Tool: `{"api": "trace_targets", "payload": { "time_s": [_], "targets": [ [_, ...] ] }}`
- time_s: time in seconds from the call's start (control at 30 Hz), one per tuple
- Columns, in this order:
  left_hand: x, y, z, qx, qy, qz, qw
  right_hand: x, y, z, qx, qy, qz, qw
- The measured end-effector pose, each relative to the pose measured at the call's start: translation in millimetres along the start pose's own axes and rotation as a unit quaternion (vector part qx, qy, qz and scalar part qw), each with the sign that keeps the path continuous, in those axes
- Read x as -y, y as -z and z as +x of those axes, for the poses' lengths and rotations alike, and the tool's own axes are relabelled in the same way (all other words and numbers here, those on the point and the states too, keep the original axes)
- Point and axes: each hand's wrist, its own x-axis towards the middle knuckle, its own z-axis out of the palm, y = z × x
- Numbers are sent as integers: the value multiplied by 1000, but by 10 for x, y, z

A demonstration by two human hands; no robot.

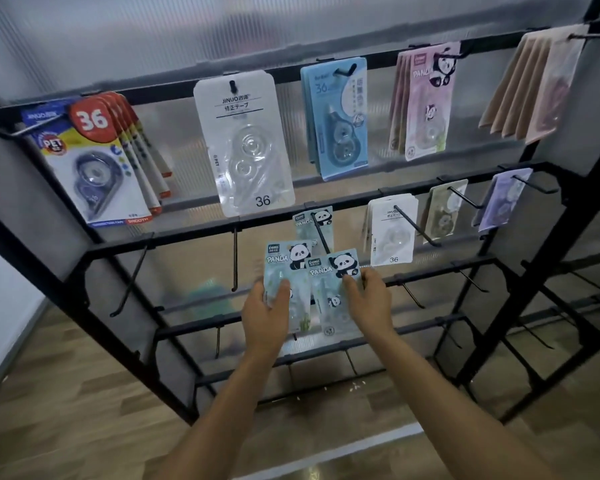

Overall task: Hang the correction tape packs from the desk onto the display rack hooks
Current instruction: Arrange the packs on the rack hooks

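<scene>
Pale-blue panda tape packs (286, 268) in both hands (265, 313)

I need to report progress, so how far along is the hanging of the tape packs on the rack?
Well underway. Done: top-row hooks hold packs, and one panda pack hangs on a middle-row hook. In hand: left hand and right hand each hold a panda pack below that hook. Left: hanging these two; several lower hooks are bare. The desk is out of view.

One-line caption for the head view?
Left hand and right hand each hold a panda pack below the rack's hook.
</scene>
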Motion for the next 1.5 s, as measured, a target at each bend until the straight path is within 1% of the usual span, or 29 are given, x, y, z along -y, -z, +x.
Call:
{"api": "trace_targets", "payload": {
  "time_s": [0.13,0.2,0.33,0.4,0.5,0.6,0.7,0.87,1.13,1.33,1.5],
  "targets": [
    [-12,51,22,-21,-25,14,999,56,-171,393,14,4,-22,1000],
    [-51,66,35,-12,-33,-2,999,84,-268,601,24,-2,-48,999],
    [-148,47,73,46,-1,-42,998,120,-464,961,67,-31,-97,993],
    [-213,22,89,74,21,-60,995,109,-522,1094,83,-26,-99,991],
    [-281,-26,67,130,31,-87,987,98,-541,1234,93,-19,-92,991],
    [-271,-82,17,182,28,-58,981,102,-538,1306,96,-15,-107,990],
    [-228,-141,0,210,31,-41,976,83,-537,1334,105,-17,-104,989],
    [-168,-223,-11,227,17,-13,974,23,-495,1344,119,-1,-87,989],
    [-51,-262,-71,192,37,-44,980,-14,-446,1320,116,21,-88,989],
    [-51,-279,-84,189,14,-40,981,-28,-435,1306,126,24,-78,989],
    [-35,-292,-66,194,21,-59,979,-15,-431,1294,128,23,-84,988]
  ]
}}
